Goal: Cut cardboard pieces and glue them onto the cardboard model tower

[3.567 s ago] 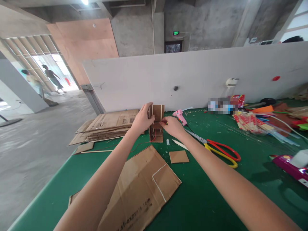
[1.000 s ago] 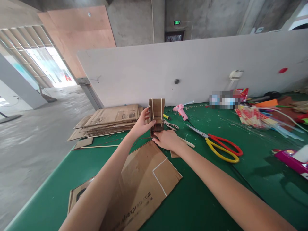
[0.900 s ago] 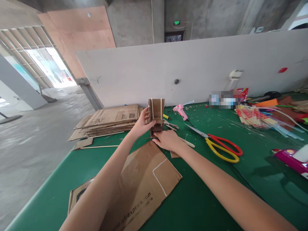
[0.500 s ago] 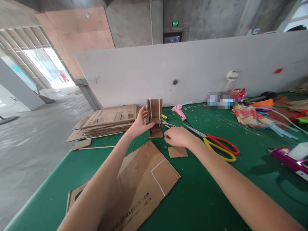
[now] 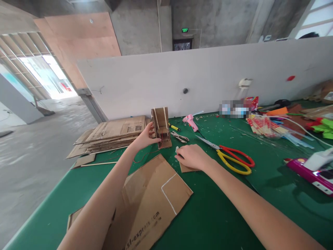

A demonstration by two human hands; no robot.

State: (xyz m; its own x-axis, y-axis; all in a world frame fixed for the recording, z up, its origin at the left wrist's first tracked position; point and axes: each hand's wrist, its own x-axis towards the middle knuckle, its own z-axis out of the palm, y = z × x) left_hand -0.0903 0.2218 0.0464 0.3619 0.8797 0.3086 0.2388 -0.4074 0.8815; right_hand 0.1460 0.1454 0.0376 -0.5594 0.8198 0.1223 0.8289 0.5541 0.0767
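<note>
"Cardboard stand point(image 5: 163, 121): where is it now?"

"Toward the far side of the green desk point(image 5: 213, 215), just right of the cardboard stack point(image 5: 117, 130) and tilted a little. Pale sticks point(image 5: 157, 118) run along its inner panel, and some red wire point(image 5: 160, 135) shows low down."

"Who has hold of it?"

"The person's left hand point(image 5: 145, 138), clamped on its left side, thumb across the front and fingers round the back."

"And the right hand point(image 5: 191, 156)?"

"Well apart from the left one, fingers curled, in front of a small cardboard piece point(image 5: 185, 169) and partly hiding it. A little whitish piece point(image 5: 177, 149) shows at the fingertips; whether they pinch it, one cannot tell."

"What lies around?"

"Pliers point(image 5: 180, 137) between the stand and the scissors point(image 5: 219, 149), a pink glue gun point(image 5: 191, 122) behind, and nearer the person a large cardboard sheet point(image 5: 148, 194) with a white line on it, partly under the left forearm."
</note>
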